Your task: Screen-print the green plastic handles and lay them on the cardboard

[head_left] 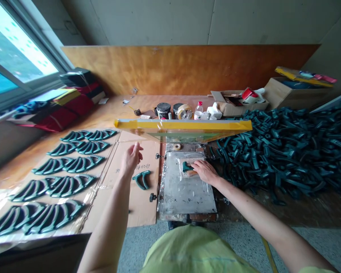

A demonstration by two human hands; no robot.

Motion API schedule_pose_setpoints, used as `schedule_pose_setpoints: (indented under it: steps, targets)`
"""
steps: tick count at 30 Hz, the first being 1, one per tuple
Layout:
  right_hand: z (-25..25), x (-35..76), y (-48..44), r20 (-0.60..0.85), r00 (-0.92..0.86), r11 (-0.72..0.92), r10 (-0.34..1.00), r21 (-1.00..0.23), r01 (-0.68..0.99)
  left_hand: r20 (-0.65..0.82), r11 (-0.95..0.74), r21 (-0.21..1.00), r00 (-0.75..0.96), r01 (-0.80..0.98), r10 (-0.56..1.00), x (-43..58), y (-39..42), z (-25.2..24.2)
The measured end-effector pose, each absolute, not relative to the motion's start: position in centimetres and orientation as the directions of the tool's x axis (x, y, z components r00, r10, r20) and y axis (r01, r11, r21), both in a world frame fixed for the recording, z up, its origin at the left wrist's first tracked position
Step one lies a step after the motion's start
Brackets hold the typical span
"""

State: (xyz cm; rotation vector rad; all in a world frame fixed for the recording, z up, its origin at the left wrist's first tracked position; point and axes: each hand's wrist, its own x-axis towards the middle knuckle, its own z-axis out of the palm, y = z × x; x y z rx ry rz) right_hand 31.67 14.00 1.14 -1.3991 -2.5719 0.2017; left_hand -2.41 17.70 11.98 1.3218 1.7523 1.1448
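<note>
My right hand [204, 170] rests on a dark green plastic part [186, 167] that sits in a jig on the metal printing plate [184, 193]; the fingers are curled over the part. My left hand [130, 157] hovers open above the cardboard sheet [130, 204], fingers stretched, holding nothing. One green Y-shaped part [142, 179] lies on the cardboard just below it. A yellow-framed printing screen [183, 127] stands raised above the plate.
Rows of green parts [53, 182] lie on the left of the wooden table. A big heap of the same parts [287, 148] fills the right. Ink tins, tape and a bottle [198, 110] stand behind the screen, with cardboard boxes [290, 93] at the back right.
</note>
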Motion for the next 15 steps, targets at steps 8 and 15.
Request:
schedule_pose_setpoints:
  steps: [8, 15]
  targets:
    - [-0.7, 29.1, 14.9, 0.129, -0.611, 0.619, 0.781, -0.288, 0.731, 0.227, -0.199, 0.973, -0.302, 0.119, 0.926, 2.1, 18.1, 18.5]
    - [0.3, 32.1, 15.2, 0.206, -0.36, 0.415, 0.91, -0.457, 0.787, 0.063, -0.035, 0.992, -0.235, 0.122, 0.97, 1.2, 12.6, 15.9]
